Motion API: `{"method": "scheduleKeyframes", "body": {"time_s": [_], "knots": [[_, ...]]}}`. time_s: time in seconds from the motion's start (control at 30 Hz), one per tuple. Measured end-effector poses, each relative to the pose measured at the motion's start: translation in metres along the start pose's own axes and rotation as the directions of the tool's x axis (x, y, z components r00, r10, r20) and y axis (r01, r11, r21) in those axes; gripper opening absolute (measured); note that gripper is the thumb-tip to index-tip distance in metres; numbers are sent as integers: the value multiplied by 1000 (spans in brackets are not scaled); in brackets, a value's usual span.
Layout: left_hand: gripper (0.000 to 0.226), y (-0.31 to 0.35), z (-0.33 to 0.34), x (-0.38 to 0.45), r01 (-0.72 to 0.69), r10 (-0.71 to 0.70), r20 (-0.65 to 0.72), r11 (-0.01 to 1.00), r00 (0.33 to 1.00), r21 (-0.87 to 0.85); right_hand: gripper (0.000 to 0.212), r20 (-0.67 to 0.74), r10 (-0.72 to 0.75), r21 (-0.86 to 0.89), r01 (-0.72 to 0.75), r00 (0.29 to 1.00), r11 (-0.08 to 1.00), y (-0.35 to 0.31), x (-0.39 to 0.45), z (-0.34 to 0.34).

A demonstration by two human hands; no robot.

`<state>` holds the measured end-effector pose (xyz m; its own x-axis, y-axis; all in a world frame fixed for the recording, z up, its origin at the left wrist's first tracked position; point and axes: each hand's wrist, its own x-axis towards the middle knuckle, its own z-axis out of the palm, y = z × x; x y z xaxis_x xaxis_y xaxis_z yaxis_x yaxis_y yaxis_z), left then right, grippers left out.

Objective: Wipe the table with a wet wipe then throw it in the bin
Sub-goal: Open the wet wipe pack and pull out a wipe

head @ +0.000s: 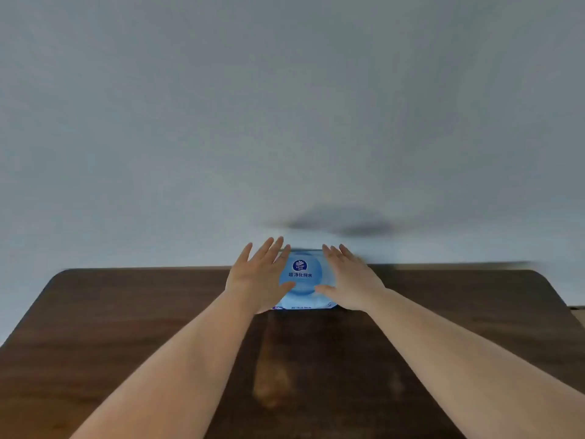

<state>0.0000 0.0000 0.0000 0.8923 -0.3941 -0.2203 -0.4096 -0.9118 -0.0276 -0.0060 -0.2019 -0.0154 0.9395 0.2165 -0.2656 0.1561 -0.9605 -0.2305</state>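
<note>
Head view: wipe pack point(302, 280) sits at the counter's point(126, 327) 12 o'clock edge, between left hand point(258, 275) and right hand point(349, 280), fingers spread, gripping nothing. A clumsy squeeze could push it off the back.

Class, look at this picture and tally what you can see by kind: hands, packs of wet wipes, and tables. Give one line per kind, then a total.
Hands: 2, the left hand and the right hand
Wet wipe packs: 1, the blue pack
Tables: 1, the dark wooden table
Total: 4
</note>
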Motion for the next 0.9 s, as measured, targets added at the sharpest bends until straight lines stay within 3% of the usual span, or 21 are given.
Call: {"method": "scheduleKeyframes", "body": {"time_s": [0.2, 0.47, 0.6, 0.73, 0.8, 0.9], "knots": [[77, 5, 43, 28, -48, 46, 81, 998, 996, 29, 93, 86, 60, 101, -69, 994, 993, 16, 25, 34], [77, 3, 64, 43, -36, 37, 21, 999, 999, -33, 95, 54, 43, 246, -55, 998, 968, 26, 31, 53], [75, 5, 63, 47, -50, 48, -40, 998, 998, -48, 93, 78, 36, 238, -54, 996, 970, 28, 32, 55], [73, 3, 60, 49, -80, 80, -15, 995, 997, -59, 90, 79, 46, 245, -64, 996, 967, 28, 32, 57], [65, 5, 56, 53, -27, 19, -52, 986, 998, -166, 89, 80, 48, 237, -65, 996, 969, 28, 32, 59], [51, 6, 40, 65, 122, -202, -131, 882, 971, -456, 90, 92, 50, 228, -69, 995, 971, 29, 33, 63]]}}
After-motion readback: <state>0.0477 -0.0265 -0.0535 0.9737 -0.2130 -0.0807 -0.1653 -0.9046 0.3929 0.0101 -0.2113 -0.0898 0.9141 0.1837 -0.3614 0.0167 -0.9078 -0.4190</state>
